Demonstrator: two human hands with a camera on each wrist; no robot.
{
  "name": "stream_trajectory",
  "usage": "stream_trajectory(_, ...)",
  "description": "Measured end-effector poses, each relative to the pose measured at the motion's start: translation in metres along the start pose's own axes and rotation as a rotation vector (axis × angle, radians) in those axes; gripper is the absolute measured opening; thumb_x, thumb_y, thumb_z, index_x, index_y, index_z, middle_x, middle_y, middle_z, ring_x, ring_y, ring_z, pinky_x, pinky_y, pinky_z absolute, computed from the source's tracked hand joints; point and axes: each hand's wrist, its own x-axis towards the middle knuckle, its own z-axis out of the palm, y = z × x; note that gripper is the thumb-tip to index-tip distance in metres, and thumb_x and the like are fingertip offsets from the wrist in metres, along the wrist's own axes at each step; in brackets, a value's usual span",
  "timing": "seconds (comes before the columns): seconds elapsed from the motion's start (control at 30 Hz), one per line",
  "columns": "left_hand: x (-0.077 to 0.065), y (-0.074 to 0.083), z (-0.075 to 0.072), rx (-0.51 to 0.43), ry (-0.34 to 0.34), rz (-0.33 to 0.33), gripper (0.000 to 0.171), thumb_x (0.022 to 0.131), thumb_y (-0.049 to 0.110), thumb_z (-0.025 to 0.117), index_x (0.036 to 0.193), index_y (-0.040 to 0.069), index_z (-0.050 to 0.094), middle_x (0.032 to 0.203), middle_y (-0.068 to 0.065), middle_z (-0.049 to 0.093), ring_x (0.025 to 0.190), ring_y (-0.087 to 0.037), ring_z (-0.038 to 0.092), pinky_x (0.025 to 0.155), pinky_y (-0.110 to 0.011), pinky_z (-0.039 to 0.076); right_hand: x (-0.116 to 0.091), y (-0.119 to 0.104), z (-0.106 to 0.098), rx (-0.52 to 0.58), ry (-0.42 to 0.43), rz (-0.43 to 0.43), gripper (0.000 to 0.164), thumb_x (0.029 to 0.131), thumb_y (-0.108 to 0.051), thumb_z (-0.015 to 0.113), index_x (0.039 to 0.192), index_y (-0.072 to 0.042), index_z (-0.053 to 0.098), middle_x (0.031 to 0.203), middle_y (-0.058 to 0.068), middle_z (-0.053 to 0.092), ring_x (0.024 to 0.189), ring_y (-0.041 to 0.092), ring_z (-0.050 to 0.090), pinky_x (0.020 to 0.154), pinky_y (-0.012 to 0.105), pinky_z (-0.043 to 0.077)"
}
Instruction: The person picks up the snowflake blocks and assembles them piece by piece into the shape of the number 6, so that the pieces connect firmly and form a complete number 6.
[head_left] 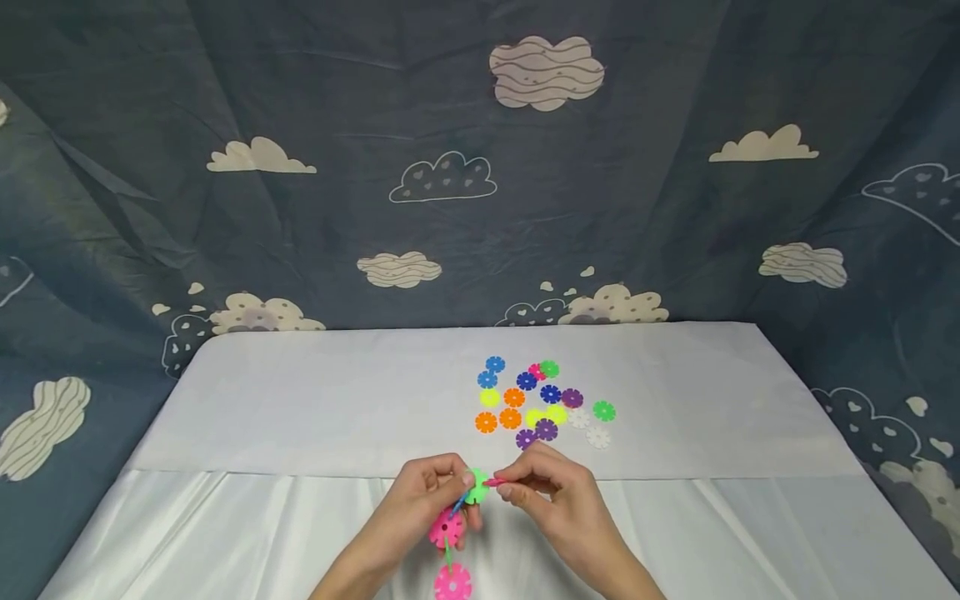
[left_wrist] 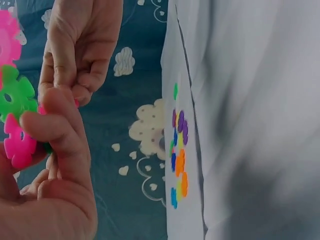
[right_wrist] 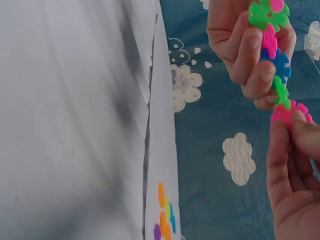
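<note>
Both hands are busy over the near part of the surface [head_left: 337,400], left of centre. Left hand [head_left: 418,502]: fingers pinched on the upper end of a disc chain [head_left: 438,533], at the end green disc [head_left: 477,489] and the edge-on blue disc [head_left: 459,503]. Right hand [head_left: 564,492]: fingertips narrowed on an edge-on pink disc [head_left: 495,482].

Key relation: the pink disc lies just left of the right fingertips, its edge running left-right, its left end at the green disc's right rim. Green shows its face to the head view, pink shows its edge, so the two planes look crosswise (about what a slot-to-slot fit would want, my read). Right wrist view has them touching or overlapping; can't tell whether the slots are engaged.

Right hand owns the pink disc; left hand is nearer the rest of the chain, which drops from its fingers toward the near edge, bottom pink disc [head_left: 443,584] lowest. Alignment at that rim is what I'd watch: any tilt of either disc probably misses the slot.

Loose discs lie on the far side, slightly right; a purple disc [head_left: 526,439] is just beyond the right hand.
</note>
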Motion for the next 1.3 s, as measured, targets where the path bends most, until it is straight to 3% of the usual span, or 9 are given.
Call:
stream_trajectory(0.23,0.002,-0.005,0.000,-0.022,-0.020,0.004,0.028,0.101,0.022,0.056,0.089,-0.003,0.056,0.070,-0.007,0.067,0.048,-0.011,0.058,0.048,-0.020,0.044,0.001,0.006,0.001,0.019,-0.017,-0.023,0.006,0.086,-0.016,0.075,0.090,-0.021,0.072,0.088,-0.002,0.064,0.084,0.019,0.063,0.082,0.032,0.055)
stream_trajectory(0.53,0.004,-0.007,0.000,-0.025,0.010,0.003,0.028,0.101,0.024,0.055,0.091,-0.003,0.058,0.071,-0.007,0.067,0.049,-0.011,0.057,0.046,-0.020,0.043,0.003,0.007,0.003,0.021,-0.022,0.045,0.008,0.088,-0.017,0.074,0.094,-0.022,0.071,0.094,-0.002,0.066,0.088,0.019,0.066,0.085,0.030,0.054)
stream_trajectory(0.8,0.003,-0.005,-0.005,-0.025,0.036,-0.025,0.026,0.101,0.024,0.055,0.093,-0.001,0.058,0.073,-0.008,0.067,0.050,-0.012,0.058,0.047,-0.020,0.043,0.005,0.003,-0.007,-0.081,-0.027,0.114,0.017,0.089,-0.016,0.074,0.104,-0.025,0.070,0.100,-0.008,0.068,0.090,0.015,0.065,0.084,0.027,0.053)
stream_trajectory(1.1,0.002,-0.002,-0.010,-0.025,0.058,-0.010,0.028,0.102,0.024,0.052,0.094,-0.002,0.055,0.076,-0.010,0.064,0.051,-0.015,0.057,0.044,-0.020,0.042,0.011,0.001,-0.031,-0.251,0.049,0.191,0.023,0.088,-0.011,0.075,0.104,-0.027,0.072,0.102,-0.008,0.069,0.089,0.010,0.062,0.081,0.029,0.053)
stream_trajectory(1.3,0.002,0.000,-0.011,-0.033,0.072,-0.018,0.026,0.102,0.023,0.051,0.096,-0.002,0.055,0.078,-0.010,0.064,0.051,-0.014,0.056,0.043,-0.020,0.042,0.018,0.011,-0.053,-0.357,0.122,0.171,0.019,0.091,-0.013,0.072,0.107,-0.024,0.071,0.103,-0.008,0.069,0.092,0.010,0.061,0.080,0.032,0.052)
